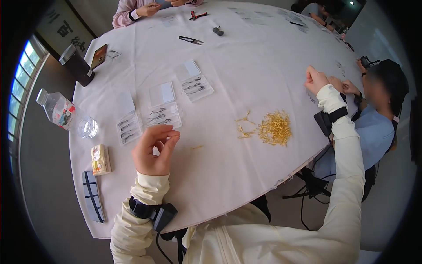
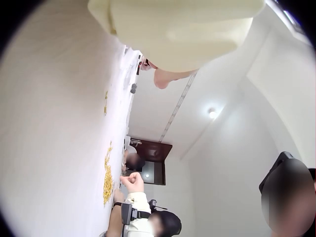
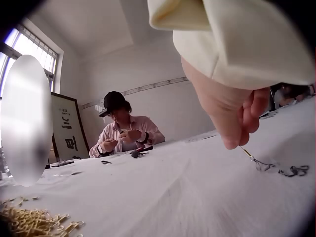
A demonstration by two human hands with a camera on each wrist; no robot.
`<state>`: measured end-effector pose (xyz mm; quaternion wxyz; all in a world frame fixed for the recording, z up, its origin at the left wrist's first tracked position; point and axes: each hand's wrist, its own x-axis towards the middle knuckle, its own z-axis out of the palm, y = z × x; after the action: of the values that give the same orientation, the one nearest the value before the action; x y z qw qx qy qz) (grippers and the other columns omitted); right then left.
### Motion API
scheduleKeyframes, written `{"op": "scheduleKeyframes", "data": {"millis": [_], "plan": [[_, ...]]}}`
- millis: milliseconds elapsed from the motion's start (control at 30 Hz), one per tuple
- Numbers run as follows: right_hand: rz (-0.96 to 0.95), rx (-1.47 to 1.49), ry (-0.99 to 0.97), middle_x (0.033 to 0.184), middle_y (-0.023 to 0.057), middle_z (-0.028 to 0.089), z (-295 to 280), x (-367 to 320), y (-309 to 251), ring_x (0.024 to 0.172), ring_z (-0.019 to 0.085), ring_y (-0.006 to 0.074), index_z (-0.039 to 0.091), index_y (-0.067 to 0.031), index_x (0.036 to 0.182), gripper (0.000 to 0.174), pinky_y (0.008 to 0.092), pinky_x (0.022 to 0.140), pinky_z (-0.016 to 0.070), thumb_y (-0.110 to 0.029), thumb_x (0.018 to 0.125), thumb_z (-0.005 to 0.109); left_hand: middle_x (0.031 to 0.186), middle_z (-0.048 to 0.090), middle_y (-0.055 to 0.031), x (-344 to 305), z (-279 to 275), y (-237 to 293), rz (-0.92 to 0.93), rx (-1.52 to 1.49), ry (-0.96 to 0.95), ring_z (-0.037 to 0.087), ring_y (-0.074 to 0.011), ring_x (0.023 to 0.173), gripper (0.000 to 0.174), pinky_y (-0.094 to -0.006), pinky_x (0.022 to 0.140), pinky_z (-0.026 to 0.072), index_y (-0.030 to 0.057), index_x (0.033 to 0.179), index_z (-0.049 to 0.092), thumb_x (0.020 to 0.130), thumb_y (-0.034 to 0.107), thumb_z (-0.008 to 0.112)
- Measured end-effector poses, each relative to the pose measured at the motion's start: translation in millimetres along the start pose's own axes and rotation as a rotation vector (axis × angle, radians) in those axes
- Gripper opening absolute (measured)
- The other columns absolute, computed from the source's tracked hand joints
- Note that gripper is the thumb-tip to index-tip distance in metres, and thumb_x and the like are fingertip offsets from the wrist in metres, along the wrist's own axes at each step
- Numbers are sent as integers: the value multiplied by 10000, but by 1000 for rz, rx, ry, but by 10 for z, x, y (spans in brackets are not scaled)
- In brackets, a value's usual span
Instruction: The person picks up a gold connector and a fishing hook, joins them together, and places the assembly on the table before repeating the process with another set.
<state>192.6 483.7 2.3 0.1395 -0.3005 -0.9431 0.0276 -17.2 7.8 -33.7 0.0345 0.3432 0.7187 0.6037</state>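
Note:
In the head view, my left hand (image 1: 154, 149) is raised above the table, loosely curled with thumb and index tips close together; no held item shows. My right hand (image 1: 317, 81) is at the table's right side. In the right wrist view, my right hand (image 3: 224, 111) pinches a small gold piece (image 3: 248, 152), whose lower end meets thin dark pieces (image 3: 263, 165) on the cloth. More dark curled pieces (image 3: 296, 171) lie beside them. A heap of gold pieces (image 1: 276, 127) sits between my hands, and a single gold piece (image 1: 196, 147) lies right of my left hand.
Open clear boxes (image 1: 166, 115) of dark pieces stand beyond my left hand. Along the left edge are a water bottle (image 1: 61, 112), a dark flask (image 1: 77, 66), a tissue pack (image 1: 100, 159) and a phone (image 1: 93, 196). Farther off lie snips (image 1: 190, 40) and pliers (image 1: 198, 16). A person (image 1: 373, 105) sits at right.

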Motion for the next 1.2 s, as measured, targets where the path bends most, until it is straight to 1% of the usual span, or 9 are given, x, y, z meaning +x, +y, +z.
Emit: {"op": "scheduleKeyframes", "data": {"millis": [233,300,433,533,600,833,900,1067,1200], "plan": [[1,-122,-143,745,115,636,195,320,-58,748,642,313,531,-48,809,248,401,673,498,-115,741,760,872,672,-76,2,-50,58,-64,-53,-35,606,-118,744,170,-248,670,484,-15,1056,603,938,-43,485],[-102,-129,-22,765,113,628,116,263,-282,768,634,307,546,-43,792,221,398,687,493,-123,758,749,894,639,-80,-16,-63,65,-48,-32,-24,590,-123,770,197,-244,683,472,-14,1051,593,924,-62,450],[-358,138,-13,818,99,602,-89,-263,-1646,799,598,302,612,-32,817,128,388,728,486,-128,816,696,915,521,-37,-40,-103,-2,-28,-46,12,443,-73,731,240,-209,653,384,7,1083,538,901,-57,395],[-795,332,-94,889,89,588,123,-747,-2531,815,603,265,620,-42,886,191,374,755,504,-168,791,728,947,502,-40,-40,-83,-29,-46,-109,39,448,-84,797,258,-203,696,381,7,1076,524,870,-76,393],[-872,353,-75,891,89,575,332,-879,-2858,823,608,249,599,-44,880,195,367,747,515,-155,783,727,934,524,-53,-29,-68,-26,-4,-104,48,480,-100,785,244,-214,704,403,0,1054,534,863,-91,412],[-868,288,-18,866,84,568,535,-868,-3079,829,611,241,567,-55,831,132,346,701,522,-87,798,690,913,579,-84,5,-50,14,88,47,-87,505,-128,629,217,-241,579,444,3,998,581,829,-107,502],[-672,636,-89,848,81,589,450,-832,-3154,775,625,239,573,-41,841,95,336,667,520,-66,827,664,885,601,-95,13,-7,11,107,83,-94,541,-148,626,186,-251,570,459,7,994,612,829,-73,584],[-461,933,-305,834,78,630,394,-812,-3235,679,628,218,608,-18,924,113,323,620,517,-97,865,664,894,669,-73,-51,-9,-188,-97,-245,-131,634,-121,733,111,-242,630,497,-6,990,630,894,35,670],[-427,906,-305,851,79,645,353,-571,-3164,651,621,209,635,-13,990,182,318,613,518,-130,863,694,956,664,-73,-26,-45,-79,-229,-268,-158,618,-116,799,72,-236,719,490,1,990,586,974,72,586]]}}
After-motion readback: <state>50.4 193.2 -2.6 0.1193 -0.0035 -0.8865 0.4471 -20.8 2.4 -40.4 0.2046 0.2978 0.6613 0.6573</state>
